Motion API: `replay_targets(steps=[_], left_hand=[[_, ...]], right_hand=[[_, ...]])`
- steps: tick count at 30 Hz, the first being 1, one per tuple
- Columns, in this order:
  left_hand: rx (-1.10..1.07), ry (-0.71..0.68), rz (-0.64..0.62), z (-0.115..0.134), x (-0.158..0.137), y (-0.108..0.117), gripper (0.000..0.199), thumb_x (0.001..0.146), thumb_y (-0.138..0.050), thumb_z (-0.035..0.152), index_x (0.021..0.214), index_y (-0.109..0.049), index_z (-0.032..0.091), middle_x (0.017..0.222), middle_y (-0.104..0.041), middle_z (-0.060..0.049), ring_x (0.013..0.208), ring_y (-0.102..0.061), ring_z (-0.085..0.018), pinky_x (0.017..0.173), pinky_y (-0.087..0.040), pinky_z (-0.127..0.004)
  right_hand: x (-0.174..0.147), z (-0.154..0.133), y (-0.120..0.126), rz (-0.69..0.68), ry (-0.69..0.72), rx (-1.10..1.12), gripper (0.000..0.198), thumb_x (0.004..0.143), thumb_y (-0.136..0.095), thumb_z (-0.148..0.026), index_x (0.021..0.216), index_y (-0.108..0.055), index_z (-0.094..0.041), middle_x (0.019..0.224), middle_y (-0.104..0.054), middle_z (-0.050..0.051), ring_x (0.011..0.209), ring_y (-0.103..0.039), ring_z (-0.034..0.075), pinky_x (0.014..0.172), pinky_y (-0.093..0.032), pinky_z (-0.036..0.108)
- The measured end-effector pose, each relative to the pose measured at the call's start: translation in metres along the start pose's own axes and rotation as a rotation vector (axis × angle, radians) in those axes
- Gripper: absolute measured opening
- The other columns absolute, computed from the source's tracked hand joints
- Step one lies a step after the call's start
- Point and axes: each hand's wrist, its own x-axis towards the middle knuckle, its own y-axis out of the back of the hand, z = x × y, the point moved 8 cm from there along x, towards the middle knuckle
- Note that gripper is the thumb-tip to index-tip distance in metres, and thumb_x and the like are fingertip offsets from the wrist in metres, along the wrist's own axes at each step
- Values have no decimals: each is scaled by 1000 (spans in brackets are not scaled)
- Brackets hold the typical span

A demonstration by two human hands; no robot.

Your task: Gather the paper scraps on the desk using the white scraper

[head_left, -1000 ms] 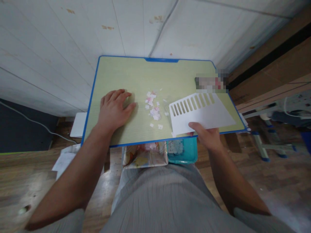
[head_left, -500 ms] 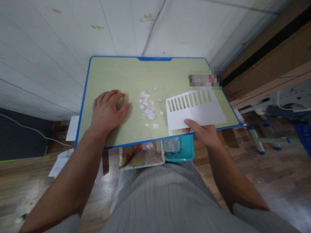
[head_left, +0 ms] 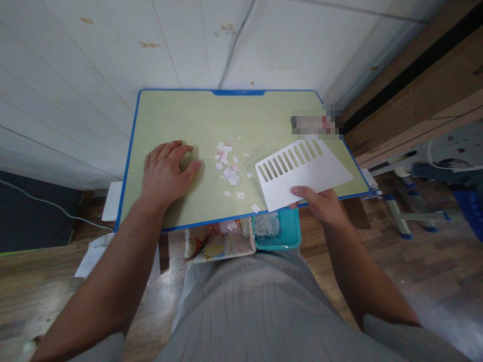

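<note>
White and stiff-looking, a slotted sheet (head_left: 305,178) is lying in the grip of the right hand (head_left: 320,203), over the right part of a pale green tabletop (head_left: 181,115). The thumb is pressing on the sheet's upper face while the fingers are curling underneath, mostly hidden. Its row of long slots is facing the far side, and its lower left corner is reaching the blue front edge. Whether the sheet is touching the tabletop, I cannot tell.

The left hand (head_left: 168,171) is resting palm down on the left part of the tabletop, holding nothing, its fingers loosely bent and its thumb standing apart. Between the 2 hands, a loose cluster of white and pinkish paper scraps (head_left: 231,176) is lying near the middle, with a few pieces straying outward; 1 scrap (head_left: 255,208) is sitting by the front edge, just beside the sheet's corner.

Beyond the sheet, a pixelated object (head_left: 311,125) is occupying the far right corner, too masked to name. Below the front edge, a patterned container (head_left: 237,246) and a teal bin (head_left: 290,229) are standing side by side. Behind everything, a cable (head_left: 237,40) is running down a white panelled wall (head_left: 113,60).
</note>
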Motion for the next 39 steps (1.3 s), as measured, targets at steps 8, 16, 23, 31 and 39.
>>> replay_targets(steps=[8, 16, 23, 31, 39], left_hand=[[-2, 15, -20, 3, -1, 2, 57, 114, -61, 54, 162, -76, 26, 180, -66, -10, 172, -54, -37, 149, -36, -61], [-19, 46, -33, 2, -2, 3, 55, 113, -60, 58, 162, -75, 39, 181, -66, 2, 174, -51, -34, 149, -36, -60], [-39, 57, -41, 2, -2, 3, 63, 115, -53, 68, 162, -75, 33, 182, -64, 3, 174, -50, -34, 149, -34, -61], [-10, 57, -49, 2, -2, 3, 56, 113, -57, 63, 162, -74, 41, 183, -63, 3, 176, -50, -33, 150, -35, -58], [-9, 61, -47, 2, -2, 2, 54, 114, -59, 59, 163, -74, 43, 183, -63, 2, 175, -50, -36, 149, -35, -59]], right_hand=[[-5, -13, -17, -14, 26, -25, 60, 88, -96, -81, 78, -71, -28, 65, -76, 4, 60, -74, 26, 65, -69, 44], [-1, -4, -20, -30, -29, -21, 43, 85, -97, -60, 75, -69, -28, 62, -74, 3, 56, -72, 25, 59, -65, 40], [-2, -6, -5, 17, -39, 28, 44, 80, -99, -60, 72, -67, -30, 57, -70, 1, 53, -67, 25, 51, -59, 40], [5, -23, -35, -25, 72, -9, 49, 95, -90, -69, 75, -73, -27, 67, -75, 4, 60, -70, 23, 66, -67, 42], [11, -17, -45, -56, 56, -129, 53, 96, -88, -68, 68, -72, -26, 67, -77, 7, 62, -71, 23, 66, -67, 39]])
